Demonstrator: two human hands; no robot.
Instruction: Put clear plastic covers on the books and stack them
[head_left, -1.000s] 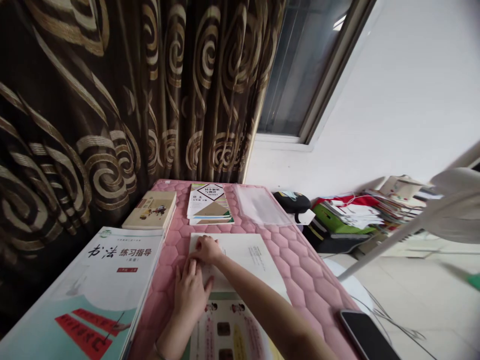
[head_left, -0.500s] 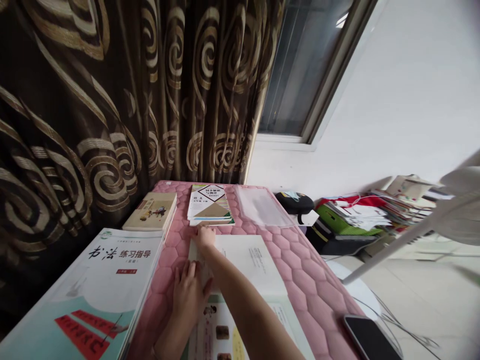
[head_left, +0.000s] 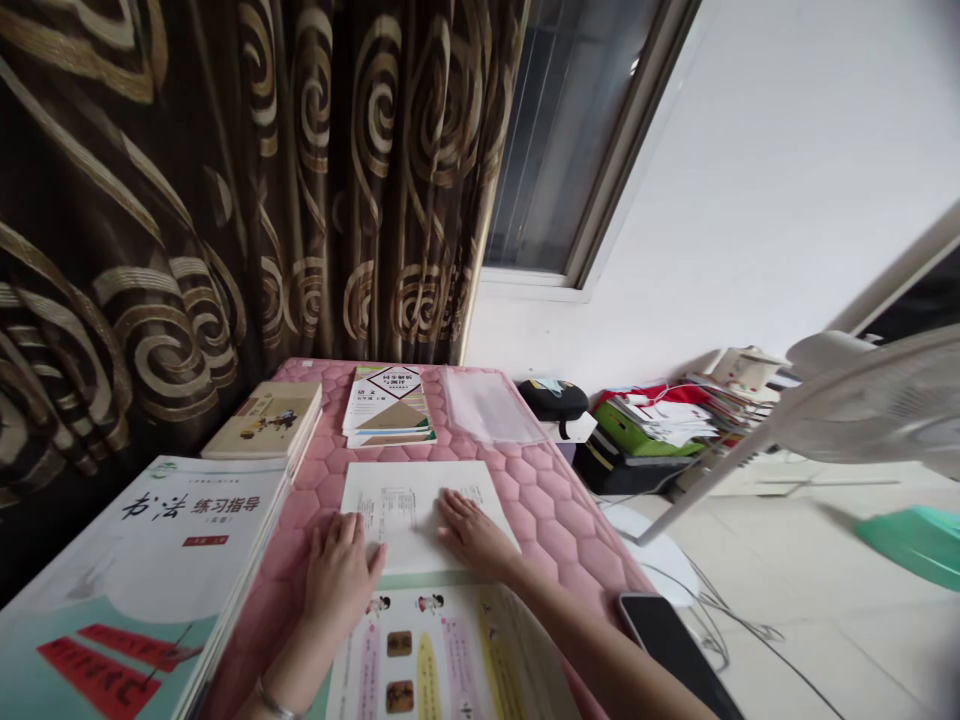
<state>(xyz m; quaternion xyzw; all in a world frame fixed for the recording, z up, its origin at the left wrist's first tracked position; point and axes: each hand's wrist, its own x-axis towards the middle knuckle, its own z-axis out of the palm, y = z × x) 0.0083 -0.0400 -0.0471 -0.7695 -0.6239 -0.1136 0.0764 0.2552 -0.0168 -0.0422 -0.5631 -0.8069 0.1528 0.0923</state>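
An open book lies on the pink quilted table cover, with a white text page on top and a colourful illustrated page nearer me. My left hand rests flat with its fingertips at the page's left edge, holding nothing. My right hand lies on the right part of the white page with slightly spread fingers, also holding nothing. A metal bracelet circles my left wrist.
A large calligraphy workbook, a small book, a Chinese workbook and a clear plastic folder share the table. A black phone lies at the right edge. A white fan stands beyond it.
My right hand has moved from the page's upper left to its right part. The white page now lies flat with its text showing. The view has swung slightly left.
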